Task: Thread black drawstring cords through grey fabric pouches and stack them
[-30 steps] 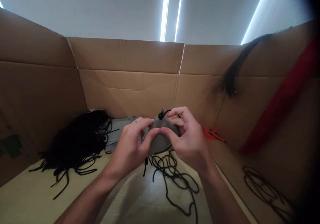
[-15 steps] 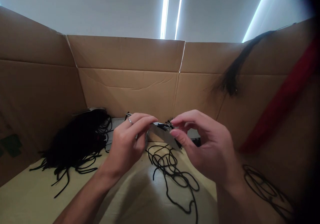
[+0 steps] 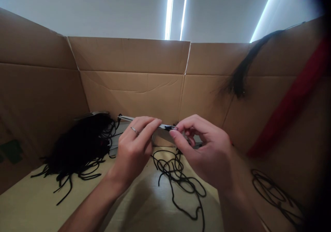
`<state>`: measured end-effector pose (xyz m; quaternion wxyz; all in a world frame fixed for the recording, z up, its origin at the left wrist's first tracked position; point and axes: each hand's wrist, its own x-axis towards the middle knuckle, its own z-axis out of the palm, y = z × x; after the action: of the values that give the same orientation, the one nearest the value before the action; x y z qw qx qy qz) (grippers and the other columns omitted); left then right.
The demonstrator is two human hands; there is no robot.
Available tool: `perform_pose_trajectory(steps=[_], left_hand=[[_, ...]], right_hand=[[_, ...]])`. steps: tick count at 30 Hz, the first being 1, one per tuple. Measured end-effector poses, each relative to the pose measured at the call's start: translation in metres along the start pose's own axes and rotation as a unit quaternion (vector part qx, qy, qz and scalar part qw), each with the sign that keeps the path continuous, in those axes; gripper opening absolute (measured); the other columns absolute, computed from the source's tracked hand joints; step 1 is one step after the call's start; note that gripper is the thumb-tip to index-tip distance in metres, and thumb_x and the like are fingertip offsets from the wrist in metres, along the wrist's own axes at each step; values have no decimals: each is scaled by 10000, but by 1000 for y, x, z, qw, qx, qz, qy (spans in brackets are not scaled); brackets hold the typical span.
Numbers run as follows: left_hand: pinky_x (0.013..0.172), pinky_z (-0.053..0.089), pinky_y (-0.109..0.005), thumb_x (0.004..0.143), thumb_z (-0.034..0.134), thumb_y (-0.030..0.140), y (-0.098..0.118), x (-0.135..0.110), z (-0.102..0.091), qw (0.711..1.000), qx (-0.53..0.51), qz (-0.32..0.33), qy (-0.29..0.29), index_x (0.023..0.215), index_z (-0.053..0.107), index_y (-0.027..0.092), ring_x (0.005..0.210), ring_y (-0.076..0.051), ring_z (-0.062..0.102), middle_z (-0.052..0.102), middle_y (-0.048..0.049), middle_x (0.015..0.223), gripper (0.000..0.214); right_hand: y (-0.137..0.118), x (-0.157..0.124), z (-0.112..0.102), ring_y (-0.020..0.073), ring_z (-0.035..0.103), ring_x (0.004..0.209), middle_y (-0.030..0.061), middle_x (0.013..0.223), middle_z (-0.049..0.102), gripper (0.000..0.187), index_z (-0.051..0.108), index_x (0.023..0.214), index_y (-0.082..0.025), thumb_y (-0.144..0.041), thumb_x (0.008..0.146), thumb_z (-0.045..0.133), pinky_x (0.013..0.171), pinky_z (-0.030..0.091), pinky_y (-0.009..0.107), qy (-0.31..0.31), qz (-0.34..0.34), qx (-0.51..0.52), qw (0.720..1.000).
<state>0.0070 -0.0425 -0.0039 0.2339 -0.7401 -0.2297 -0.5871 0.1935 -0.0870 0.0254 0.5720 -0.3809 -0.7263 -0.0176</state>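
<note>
The left hand [image 3: 137, 145] is closed on a flat grey piece [image 3: 125, 118], up in the air over the bench [image 3: 134, 208]. The right hand [image 3: 174, 129] has its thumb and finger close together on a tiny dark loop [image 3: 172, 128] at the piece's end. That loop could slip away, I think, because it is so small and the pinch uses only the fingertips. The grey piece looks thin, so hard pushing might bend it. The black string [image 3: 187, 181] lies in a tangle below and could catch on things if the hands dip down.

A second ago, both thumbs pressed side by side on the grey piece, and it bulged. Now it is turned almost edge-on, and the thumbs are apart. The string lies just the same.
</note>
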Motion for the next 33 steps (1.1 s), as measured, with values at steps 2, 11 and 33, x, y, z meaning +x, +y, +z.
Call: perform_pose_trajectory(steps=[2, 11, 33], left_hand=[[919, 602, -308, 971, 543, -66, -3, -1, 0, 1000, -1, -1, -6, 1178, 725, 151, 995, -185, 730, 782, -99, 1075, 351], [888, 594, -294, 982, 554, -48, -9, 0, -1, 998, -34, -37, -23, 1143, 764, 131, 972, -183, 747, 805, -96, 1055, 320], [784, 593, -229, 988, 694, 72, -1, 4, -1, 976, -177, -104, -79, 1027, 814, 147, 854, -155, 803, 860, -63, 979, 146]], right_hand=[[0, 0, -3, 132, 583, 639, -13, 778, 667, 106, 695, 855, -244, -225, 956, 720, 576, 462, 280, -2, 15, 7, 1000], [2, 2, -17, 148, 621, 659, -5, 774, 695, 123, 712, 839, -246, -263, 961, 720, 597, 496, 282, -7, 49, 56, 997], [7, 5, 3, 124, 597, 638, -10, 777, 706, 62, 722, 847, -204, -216, 808, 768, 540, 429, 252, -53, 169, 208, 962]])
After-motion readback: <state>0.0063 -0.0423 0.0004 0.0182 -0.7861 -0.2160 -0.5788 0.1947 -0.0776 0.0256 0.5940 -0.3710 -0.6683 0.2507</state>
